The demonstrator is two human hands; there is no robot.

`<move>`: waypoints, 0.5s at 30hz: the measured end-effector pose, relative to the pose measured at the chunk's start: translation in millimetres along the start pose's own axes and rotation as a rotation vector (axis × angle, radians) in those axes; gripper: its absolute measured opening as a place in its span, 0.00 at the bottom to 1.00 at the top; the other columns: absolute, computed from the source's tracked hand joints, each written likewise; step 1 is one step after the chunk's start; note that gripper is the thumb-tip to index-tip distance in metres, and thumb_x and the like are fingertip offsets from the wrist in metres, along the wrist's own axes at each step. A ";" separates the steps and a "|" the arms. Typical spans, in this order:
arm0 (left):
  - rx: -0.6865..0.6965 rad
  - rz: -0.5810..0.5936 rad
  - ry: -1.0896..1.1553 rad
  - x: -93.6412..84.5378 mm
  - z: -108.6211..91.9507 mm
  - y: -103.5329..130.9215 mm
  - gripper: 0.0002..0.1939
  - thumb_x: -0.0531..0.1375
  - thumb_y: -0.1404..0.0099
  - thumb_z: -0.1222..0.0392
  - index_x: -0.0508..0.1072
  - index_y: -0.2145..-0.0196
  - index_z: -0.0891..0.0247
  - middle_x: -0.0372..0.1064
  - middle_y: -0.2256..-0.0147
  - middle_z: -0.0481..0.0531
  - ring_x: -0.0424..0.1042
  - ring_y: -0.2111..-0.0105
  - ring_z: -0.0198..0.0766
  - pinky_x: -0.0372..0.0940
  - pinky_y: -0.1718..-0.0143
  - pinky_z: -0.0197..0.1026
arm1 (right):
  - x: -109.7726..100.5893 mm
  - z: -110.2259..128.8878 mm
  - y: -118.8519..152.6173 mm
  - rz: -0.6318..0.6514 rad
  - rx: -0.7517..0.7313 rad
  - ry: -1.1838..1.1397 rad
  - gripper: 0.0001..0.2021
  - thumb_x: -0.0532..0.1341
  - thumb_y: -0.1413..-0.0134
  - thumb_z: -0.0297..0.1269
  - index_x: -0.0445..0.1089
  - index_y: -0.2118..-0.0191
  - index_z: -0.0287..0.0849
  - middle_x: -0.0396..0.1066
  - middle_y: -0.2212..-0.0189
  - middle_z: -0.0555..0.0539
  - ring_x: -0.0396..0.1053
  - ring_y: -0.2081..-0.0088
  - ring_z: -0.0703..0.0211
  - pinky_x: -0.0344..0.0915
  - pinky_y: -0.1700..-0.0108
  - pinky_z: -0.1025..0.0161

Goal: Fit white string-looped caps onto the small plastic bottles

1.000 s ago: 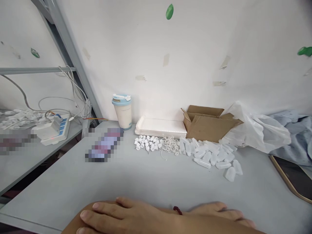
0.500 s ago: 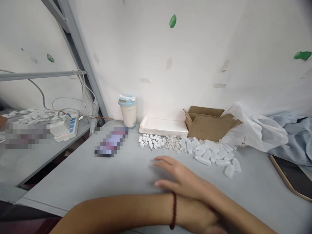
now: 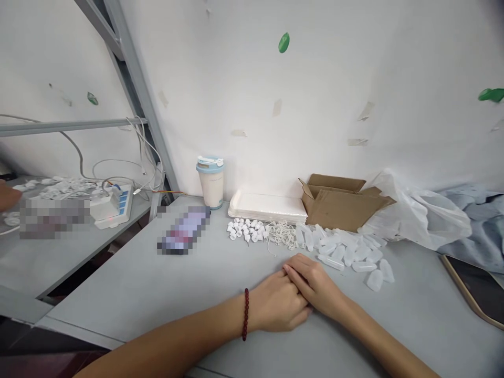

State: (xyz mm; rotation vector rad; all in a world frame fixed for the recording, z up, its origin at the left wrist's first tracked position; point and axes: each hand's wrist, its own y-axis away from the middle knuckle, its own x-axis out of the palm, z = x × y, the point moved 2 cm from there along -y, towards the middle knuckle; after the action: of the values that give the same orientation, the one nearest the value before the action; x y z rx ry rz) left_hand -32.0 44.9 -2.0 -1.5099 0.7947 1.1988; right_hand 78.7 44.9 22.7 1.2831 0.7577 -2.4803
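Observation:
My left hand (image 3: 275, 302), with a dark red bead bracelet (image 3: 246, 315) at the wrist, rests on the grey table with its fingers curled in. Over its fingers lies my right hand (image 3: 315, 283), closed around them, the thumb across the back. No object shows in either hand, though the left fingertips are partly hidden. Just beyond the hands are translucent plastic sleeves (image 3: 338, 252) in a loose pile. Left of these lie a heap of thin white cord loops (image 3: 281, 234) and several small white caps (image 3: 244, 230).
Behind the parts stand a stack of white trays (image 3: 268, 205), an open cardboard box (image 3: 334, 207) and a plastic bag (image 3: 429, 215). A lidded cup (image 3: 212, 184) and a blurred-out phone-like item (image 3: 185, 231) are left; another phone (image 3: 472, 289) lies right. Another person's hand (image 3: 8, 195) shows far left.
My right hand, open with fingers spread above my left wrist before, has closed over my left fingers. My left hand has come out from under the right forearm, moving left and away from me.

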 end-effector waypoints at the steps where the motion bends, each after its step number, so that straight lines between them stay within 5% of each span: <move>1: 0.003 -0.012 -0.004 -3.1 2.5 1.2 0.12 0.53 0.35 0.58 0.73 0.63 0.68 0.73 0.65 0.57 0.69 0.62 0.44 0.61 0.57 0.45 | -1.0 -2.6 0.5 -0.002 -0.002 0.022 0.17 0.46 0.36 0.33 0.68 0.70 0.40 0.69 0.74 0.46 0.66 0.70 0.59 0.67 0.66 0.60; 3: -0.023 -0.030 -0.038 -12.5 10.6 4.6 0.09 0.52 0.35 0.61 0.72 0.65 0.66 0.72 0.65 0.55 0.67 0.61 0.44 0.61 0.60 0.44 | -4.9 -10.5 1.1 -0.034 -0.036 0.112 0.15 0.46 0.36 0.32 0.68 0.67 0.40 0.70 0.71 0.44 0.68 0.68 0.57 0.67 0.64 0.59; 7: -0.287 -0.039 -0.141 -36.9 36.4 13.3 0.07 0.52 0.35 0.67 0.69 0.63 0.67 0.67 0.65 0.57 0.63 0.60 0.46 0.61 0.62 0.45 | -18.1 -30.4 1.2 -0.157 -0.100 0.379 0.11 0.49 0.39 0.31 0.69 0.59 0.39 0.71 0.63 0.40 0.69 0.60 0.52 0.67 0.60 0.55; 15: -0.565 -0.112 -0.096 -58.2 84.8 33.4 0.09 0.51 0.35 0.68 0.72 0.68 0.65 0.65 0.69 0.55 0.62 0.62 0.46 0.61 0.61 0.47 | -42.6 -46.6 2.4 -0.203 0.032 0.553 0.12 0.49 0.41 0.26 0.69 0.60 0.39 0.73 0.63 0.41 0.69 0.61 0.52 0.66 0.63 0.58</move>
State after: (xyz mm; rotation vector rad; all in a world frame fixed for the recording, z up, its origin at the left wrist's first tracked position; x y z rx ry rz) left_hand -103.9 111.7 43.4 -1.8997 0.3070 1.4724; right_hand 136.4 67.9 34.2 2.0337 1.0122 -2.2967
